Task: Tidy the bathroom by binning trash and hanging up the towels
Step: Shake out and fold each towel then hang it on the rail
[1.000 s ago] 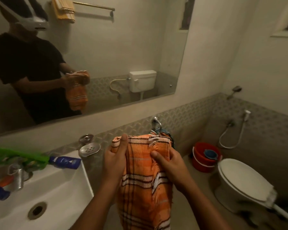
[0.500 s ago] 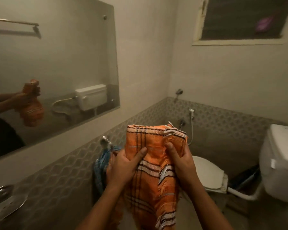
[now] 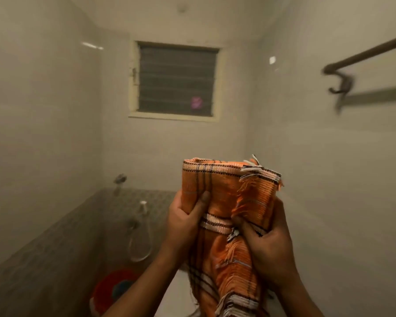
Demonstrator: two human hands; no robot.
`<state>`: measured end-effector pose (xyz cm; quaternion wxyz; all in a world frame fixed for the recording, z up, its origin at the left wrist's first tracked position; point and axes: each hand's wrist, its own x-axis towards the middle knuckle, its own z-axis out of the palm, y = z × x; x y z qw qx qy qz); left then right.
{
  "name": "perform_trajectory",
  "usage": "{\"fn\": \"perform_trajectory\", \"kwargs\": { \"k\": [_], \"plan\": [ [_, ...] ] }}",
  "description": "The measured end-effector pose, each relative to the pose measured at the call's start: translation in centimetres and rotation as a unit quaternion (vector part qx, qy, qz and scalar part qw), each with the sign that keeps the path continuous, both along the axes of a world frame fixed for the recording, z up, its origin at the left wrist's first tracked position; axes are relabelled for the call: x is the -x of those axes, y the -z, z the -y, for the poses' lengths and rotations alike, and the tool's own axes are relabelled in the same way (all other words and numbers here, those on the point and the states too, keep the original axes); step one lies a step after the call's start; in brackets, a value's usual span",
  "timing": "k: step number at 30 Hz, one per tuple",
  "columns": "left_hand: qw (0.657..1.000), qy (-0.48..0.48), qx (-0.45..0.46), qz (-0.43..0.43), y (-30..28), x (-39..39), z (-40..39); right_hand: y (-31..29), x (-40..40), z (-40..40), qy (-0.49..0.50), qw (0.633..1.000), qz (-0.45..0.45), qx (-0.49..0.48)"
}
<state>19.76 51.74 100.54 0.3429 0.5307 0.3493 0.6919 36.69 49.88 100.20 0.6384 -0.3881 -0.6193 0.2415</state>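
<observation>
View swinging away from sink and mirror; towel rail (image 3: 364, 56) now showing upper right. Left hand (image 3: 183, 216) and right hand (image 3: 269, 239) both gripping folded orange towel (image 3: 226, 202), centre frame. Likely heading to hang it.

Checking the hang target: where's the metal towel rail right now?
Head view, upper right: the dark metal towel rail is mounted on the right-hand wall, above and right of the orange checked towel held in both hands.
</observation>
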Motion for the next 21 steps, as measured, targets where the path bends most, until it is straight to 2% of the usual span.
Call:
{"fn": "perform_trajectory", "kwargs": {
  "k": [3,6,13,18,21],
  "plan": [
    [0.987,0.153,-0.008,-0.04,-2.5,-3.4,-2.2,-4.0,-3.7,0.9,0.075,0.996,0.009,-0.054],
    [0.956,0.275,-0.019,-0.099,-4.7,-6.9,-3.1,-7.7,-6.7,2.7,0.164,0.982,0.011,-0.088],
    [0.921,0.365,-0.103,-0.083,-9.4,-13.1,-1.8,-12.3,-9.2,8.6,0.349,0.926,0.079,-0.121],
    [0.901,0.405,-0.145,-0.058,-11.7,-16.2,0.0,-14.9,-8.7,13.3,0.456,0.864,0.16,-0.142],
    [0.888,0.421,-0.184,-0.007,-14.9,-17.4,0.8,-18.6,-7.7,15.0,0.502,0.827,0.208,-0.143]
  ]
}}
